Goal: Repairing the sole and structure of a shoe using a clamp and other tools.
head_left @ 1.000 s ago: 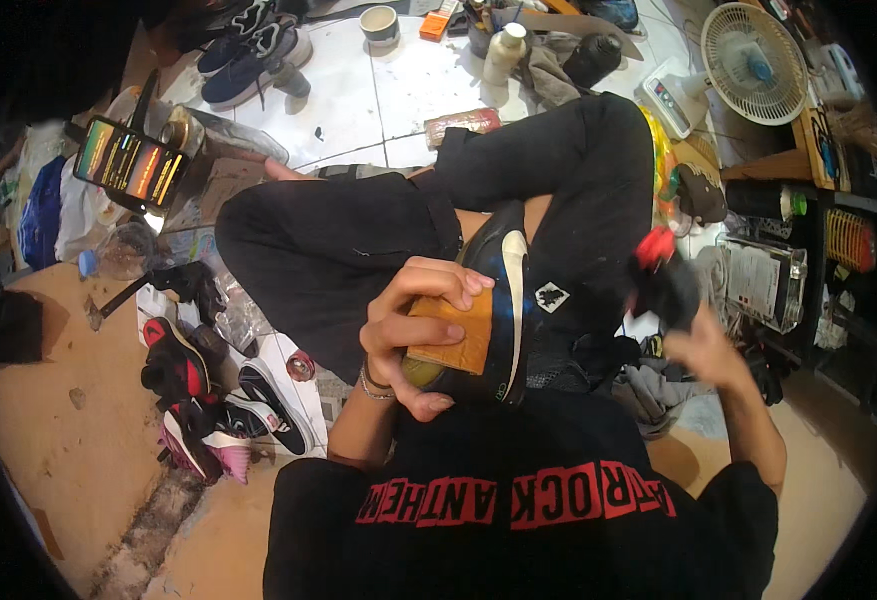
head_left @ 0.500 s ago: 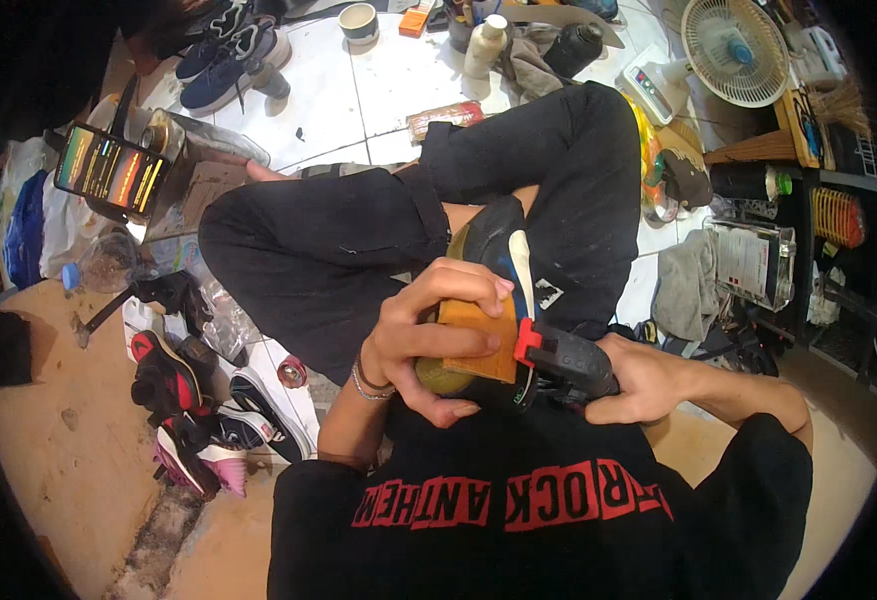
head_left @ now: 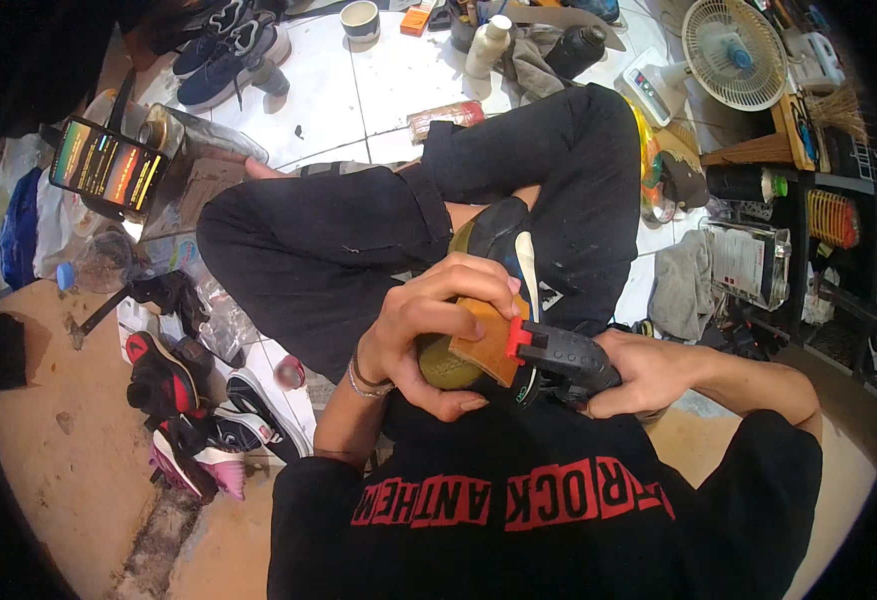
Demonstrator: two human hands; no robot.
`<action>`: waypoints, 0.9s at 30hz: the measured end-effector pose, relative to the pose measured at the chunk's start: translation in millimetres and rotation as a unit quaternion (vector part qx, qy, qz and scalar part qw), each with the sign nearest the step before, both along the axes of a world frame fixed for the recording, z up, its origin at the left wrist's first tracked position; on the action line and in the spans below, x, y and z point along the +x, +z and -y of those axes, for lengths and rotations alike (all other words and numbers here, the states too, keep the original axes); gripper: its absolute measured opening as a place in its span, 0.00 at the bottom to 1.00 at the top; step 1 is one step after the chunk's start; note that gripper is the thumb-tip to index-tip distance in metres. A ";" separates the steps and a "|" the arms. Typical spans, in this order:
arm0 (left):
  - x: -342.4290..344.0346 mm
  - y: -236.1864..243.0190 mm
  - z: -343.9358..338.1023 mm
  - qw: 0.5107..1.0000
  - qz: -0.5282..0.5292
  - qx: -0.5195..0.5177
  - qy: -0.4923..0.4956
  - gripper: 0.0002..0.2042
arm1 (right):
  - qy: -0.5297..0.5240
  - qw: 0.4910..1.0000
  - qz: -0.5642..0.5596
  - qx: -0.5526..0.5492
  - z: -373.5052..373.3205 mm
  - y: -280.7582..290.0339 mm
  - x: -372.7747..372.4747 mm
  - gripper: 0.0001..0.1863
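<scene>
In my lap lies a shoe (head_left: 445,367) with an olive-green upper, dark parts and a pale sole edge (head_left: 526,262). My left hand (head_left: 426,335) is closed around its near end, with fingers over a flat orange-brown piece (head_left: 489,338) laid against the shoe. Whether that piece is wood or leather I cannot tell. My right hand (head_left: 643,375) grips a black tool (head_left: 570,358) from the right. The tool's red tip (head_left: 516,338) meets the edge of the orange-brown piece. Part of the tool and the shoe's underside are hidden.
Several loose shoes (head_left: 170,375) lie on the left. A phone (head_left: 108,168) stands propped up at the far left. Ahead on the white tiles are a cup (head_left: 360,21), a pale bottle (head_left: 487,47) and a dark bottle (head_left: 575,51). A fan (head_left: 735,53) stands far right, above a black shelf (head_left: 838,270).
The orange-brown piece has tilted, and the shoe has turned slightly under my left hand. My right hand has shifted the black tool a little, its red tip moving slightly left.
</scene>
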State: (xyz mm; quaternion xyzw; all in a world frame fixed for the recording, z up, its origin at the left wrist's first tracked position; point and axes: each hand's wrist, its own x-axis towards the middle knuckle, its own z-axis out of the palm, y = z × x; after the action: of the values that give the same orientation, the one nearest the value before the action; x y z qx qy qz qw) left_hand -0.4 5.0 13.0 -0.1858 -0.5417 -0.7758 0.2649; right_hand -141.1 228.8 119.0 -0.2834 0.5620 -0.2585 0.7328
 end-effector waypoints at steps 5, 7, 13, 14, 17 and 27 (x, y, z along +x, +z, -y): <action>3.8 5.6 4.6 0.999 0.009 -0.044 -0.005 0.20 | 0.001 1.000 0.023 0.013 -0.2 -0.2 0.6 0.14; 5.0 6.7 5.9 0.997 0.006 -0.077 -0.019 0.19 | -0.003 0.999 0.026 0.031 -0.8 -0.7 1.8 0.14; 2.6 5.3 7.8 0.998 -0.011 -0.053 -0.041 0.18 | 0.058 0.996 0.041 0.045 2.6 -7.8 -6.5 0.12; 2.4 4.8 8.2 0.998 -0.013 -0.052 -0.040 0.18 | 0.050 0.995 0.078 0.022 4.1 -10.6 -10.6 0.12; 3.8 3.1 6.9 0.998 -0.001 -0.062 -0.020 0.21 | 0.076 0.982 0.171 0.021 10.1 -22.8 -23.7 0.15; -8.1 12.7 14.0 0.991 0.068 -0.079 0.078 0.31 | -0.089 0.934 0.346 -0.029 6.3 -28.2 -26.5 0.29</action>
State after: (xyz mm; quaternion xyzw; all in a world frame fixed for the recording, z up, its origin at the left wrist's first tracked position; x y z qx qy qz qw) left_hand -8.5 -9.0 25.7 -0.1102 -0.6310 -0.7184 0.2713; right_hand -167.6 222.4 90.8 -0.1464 0.2891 -0.4209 0.8472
